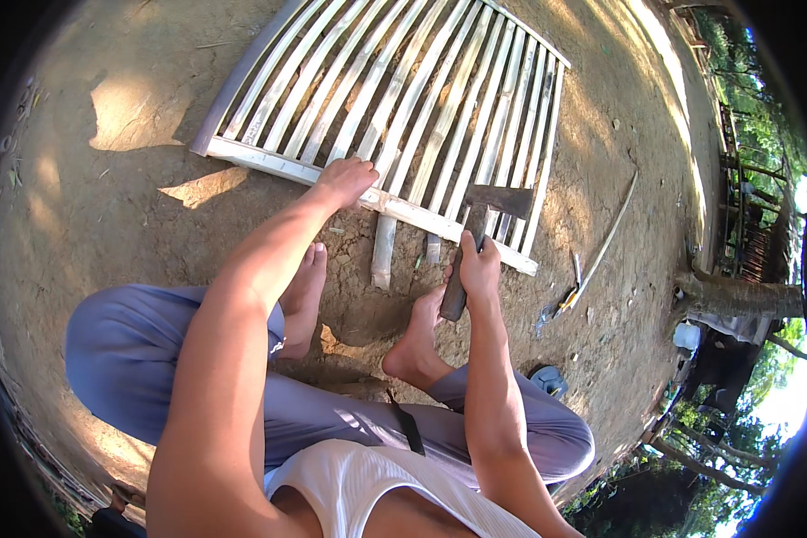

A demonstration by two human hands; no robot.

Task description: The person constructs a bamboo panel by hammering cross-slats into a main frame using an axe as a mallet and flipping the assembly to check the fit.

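A panel of pale slats (403,99), apparently split bamboo, lies on the ground ahead of me, joined to a near crosswise rail (264,161). My left hand (345,183) is closed over that rail, left of its middle; its fingertips are partly hidden. In my right hand (480,266) is a hatchet (502,199), gripped around its dark wooden handle. The hatchet's head lies over the right part of the rail, blade toward the right; I cannot tell if it touches. A short slat piece (383,251) sticks out toward me from under the rail.
Right of the panel lie a long thin strip (611,231) and a yellow-and-black hand tool (568,299). A grey-blue round object (548,380) sits beside my right knee. Farther right stand a tree trunk (744,296) and a white container (687,336). My bare feet rest on packed dirt.
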